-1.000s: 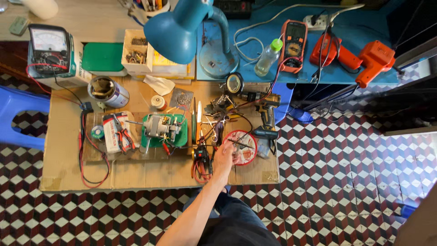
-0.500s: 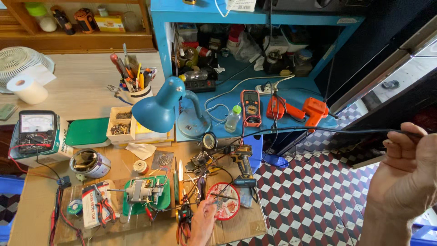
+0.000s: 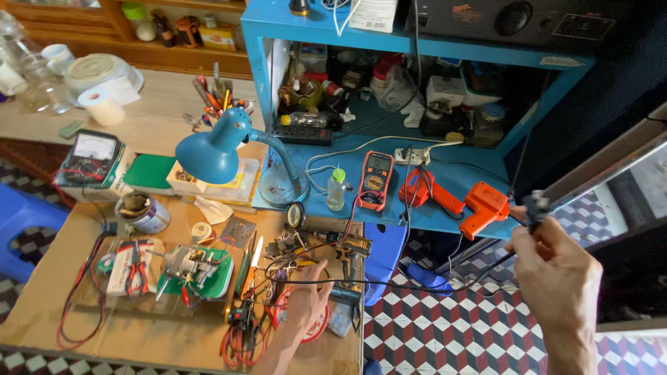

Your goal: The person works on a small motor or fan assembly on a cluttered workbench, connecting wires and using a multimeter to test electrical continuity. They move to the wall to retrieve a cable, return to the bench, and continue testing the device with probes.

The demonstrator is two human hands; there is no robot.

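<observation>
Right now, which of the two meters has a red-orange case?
The slim handheld meter on the blue shelf. The other meter, at the far left, is dark and boxy with a white dial.

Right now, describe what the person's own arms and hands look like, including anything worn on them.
Both arms are bare as far as the picture shows: no sleeves, gloves, watch or bracelets visible. The left hand and its forearm enter from the bottom edge, slim and uncovered. The right hand shows its back and knuckles, also uncovered, with no rings that can be made out. No markings visible on either.
</observation>
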